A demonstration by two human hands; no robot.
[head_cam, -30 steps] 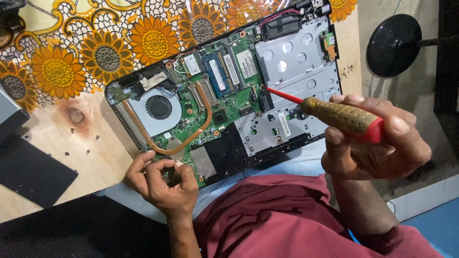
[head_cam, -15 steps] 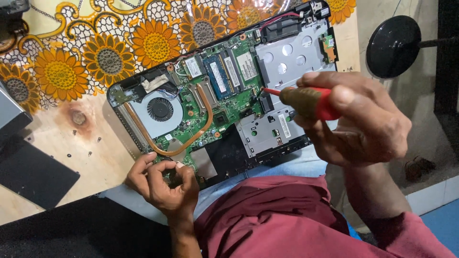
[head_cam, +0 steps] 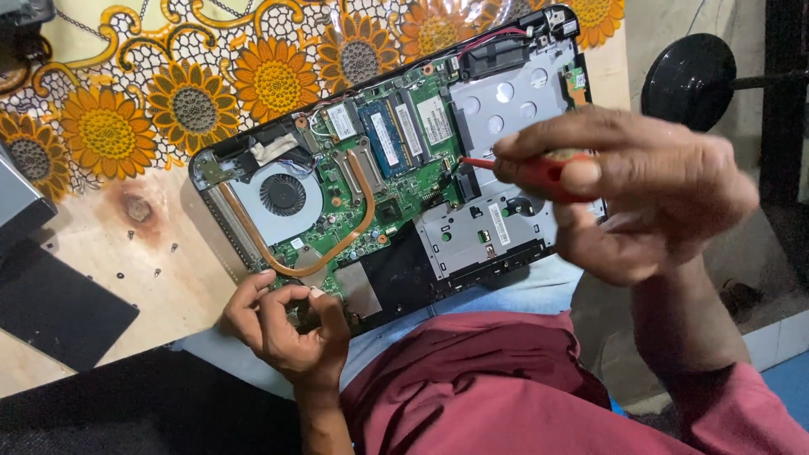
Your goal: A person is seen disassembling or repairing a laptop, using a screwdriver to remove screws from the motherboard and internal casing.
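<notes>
screwdriver work on an opened laptop is the step i judge to be in hand. only one view to go through, the head camera looking down.

head view: the laptop lies with its bottom cover off, partly on the counter and partly over my lap, its far edge resting on a sunflower-patterned cloth. inside i see a round cooling fan, a copper heat pipe curving round it, two memory sticks on the green board, and a bare silver drive bay.

my right hand is closed around a red-handled screwdriver, fingers wrapped over the handle and thumb pressing on top. the thin red shaft points left and its tip sits at the seam between the green board and the silver bay; whether it is seated in a screw head i cannot tell, the spot is too small.

my left hand is curled at the near left corner of the laptop, fingertips pinching the edge and bracing it.

a dark flat panel lies on the counter to the left, well apart from the laptop, and a round black base stands off to the right.

next move, as i judge it: the tip needs to be square in its screw, with steady downward pressure while turning, and the left hand holding the case so it does not slide off my lap.
</notes>
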